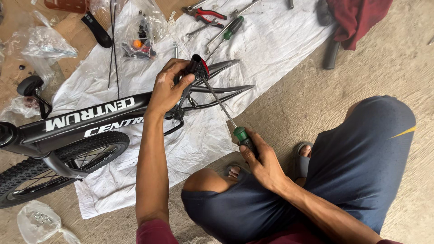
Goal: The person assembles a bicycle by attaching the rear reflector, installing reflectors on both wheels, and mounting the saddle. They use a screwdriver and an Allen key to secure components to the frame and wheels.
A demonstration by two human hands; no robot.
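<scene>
A black bicycle frame point(86, 118) lies on its side on a white sheet point(271, 49). My left hand point(169, 88) grips the frame's seat tube point(198, 65), which has a red clamp at its top. My right hand point(262, 162) holds a long screwdriver point(226, 115) by its green and black handle. The thin shaft runs up and left, and its tip meets the frame just below the red clamp, beside my left fingers. The frame's rear stays point(226, 88) stick out to the right of my left hand.
A knobby front wheel point(54, 165) sits at the lower left. Red-handled pliers point(205, 13), a second green screwdriver point(228, 31) and wrenches lie at the top of the sheet. Plastic bags of small parts point(140, 38) lie upper left. My knees fill the lower right.
</scene>
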